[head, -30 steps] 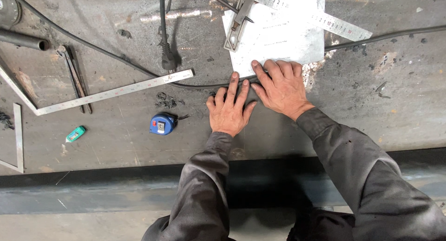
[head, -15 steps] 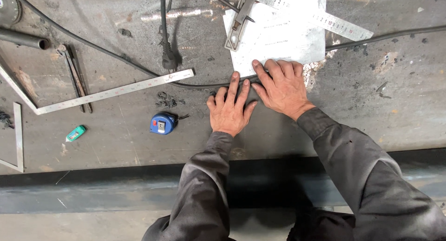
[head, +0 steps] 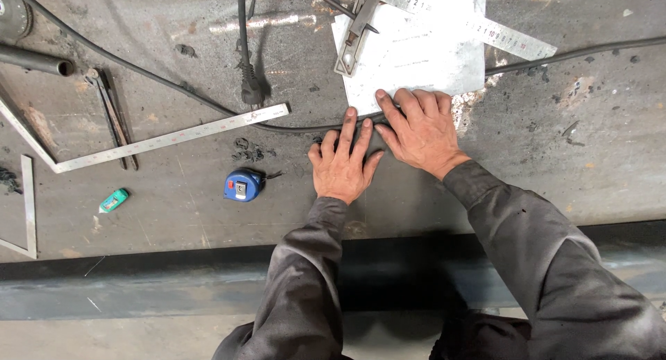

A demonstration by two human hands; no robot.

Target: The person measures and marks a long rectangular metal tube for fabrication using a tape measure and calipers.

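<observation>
1. Hands flat on a scarred grey steel worktable [head: 555, 159], side by side near the middle, palms down.
2. Left hand [head: 341, 167]: fingers straight and slightly spread, holding nothing; the fingertips lie over a thin black cable [head: 194, 95] that runs from far left across the table and on under both hands.
3. Right hand [head: 420, 132]: just right of the left hand and touching it at the thumb side; fingers extended and close together, pressing down on the near edge of a white paper sheet [head: 423, 58]. Nothing is clamped in it.
4. Paper sheet lies flat at centre-far, just beyond the right fingertips. A metal tool with a long flat blade [head: 355, 37] rests tilted on its left part; a steel ruler [head: 506, 37] crosses its far right corner.
5. Left of the hands: a blue tape measure [head: 242, 185] near the left hand but apart from it; a large steel square [head: 166, 138] angled beyond it; a black plug [head: 250, 89] on its own cord at the far side.
6. Far left: a small green marker [head: 113, 200], a dark pair of dividers [head: 111, 117], a pipe end [head: 35, 60].
7. Dark grey sleeves [head: 305, 277] cover both arms.
</observation>
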